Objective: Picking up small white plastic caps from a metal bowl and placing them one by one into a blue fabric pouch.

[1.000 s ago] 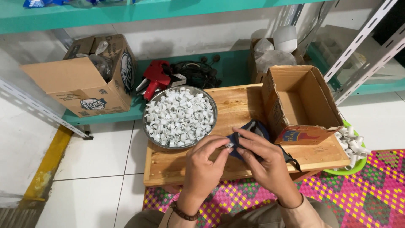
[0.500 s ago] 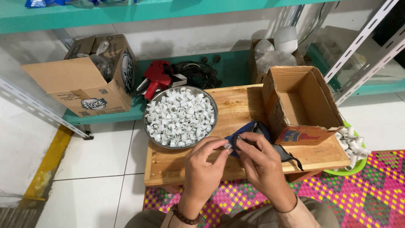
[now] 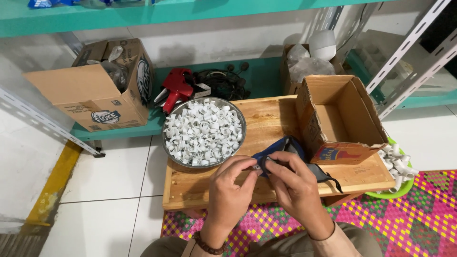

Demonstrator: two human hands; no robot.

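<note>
My left hand (image 3: 233,188) and my right hand (image 3: 295,183) meet over the front of a low wooden table (image 3: 190,188). Between the fingertips of both hands sits a small white plastic piece (image 3: 257,167). A blue and black tool (image 3: 285,147) lies on the table just beyond my right hand; whether my right hand grips it I cannot tell. A round metal bowl (image 3: 204,132) heaped with several white plastic fittings stands at the table's left, just beyond my left hand.
An open, empty cardboard box (image 3: 340,119) stands on the table's right. A green bowl (image 3: 397,166) of white elbow fittings sits on the floor to the right. Behind are a teal shelf (image 3: 257,78), another cardboard box (image 3: 95,85), a red tool (image 3: 173,88). A patterned mat (image 3: 395,223) lies underneath.
My hands stayed together at the table's front; the fingers shifted slightly around the small white piece, and the blue tool moved a little beneath my right hand.
</note>
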